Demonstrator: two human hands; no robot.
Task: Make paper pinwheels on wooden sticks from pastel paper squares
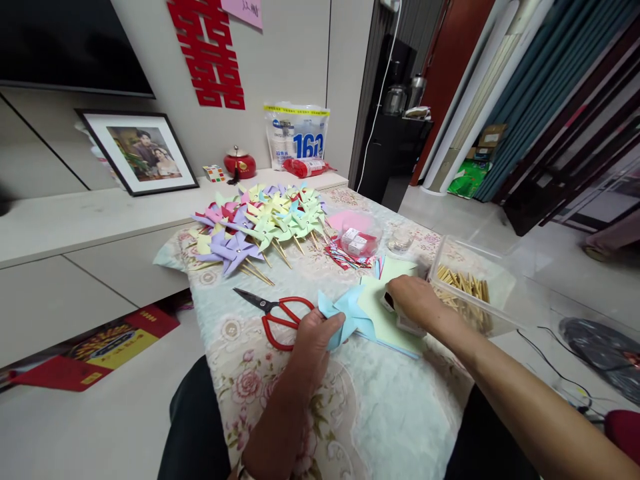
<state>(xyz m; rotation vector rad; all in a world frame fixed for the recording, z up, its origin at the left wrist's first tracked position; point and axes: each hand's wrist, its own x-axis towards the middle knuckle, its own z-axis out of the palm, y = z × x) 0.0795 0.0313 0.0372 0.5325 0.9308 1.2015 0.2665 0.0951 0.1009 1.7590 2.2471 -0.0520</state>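
In my left hand (317, 337) is a light blue paper pinwheel (353, 312), pinched between thumb and fingers at its left side. My right hand (413, 300) is curled downward over a small whitish box (411, 326) with a dark part beside the fingers. Its fingertips are hidden, so what they grip cannot be made out. Under and beside this hand lie pale green paper sheets (373, 293), with blue sheets showing at the lower edge. Red-handled scissors (270, 307) rest on the tablecloth just left of my left hand, blades slightly apart.
Finished pinwheels (270, 220) on sticks are heaped at the back left. A clear plastic tub (435, 267) of wooden sticks stands at right. Striped paper strips (350, 257), a clear bag (367, 233) and a small round container (401, 241) lie behind the sheets.
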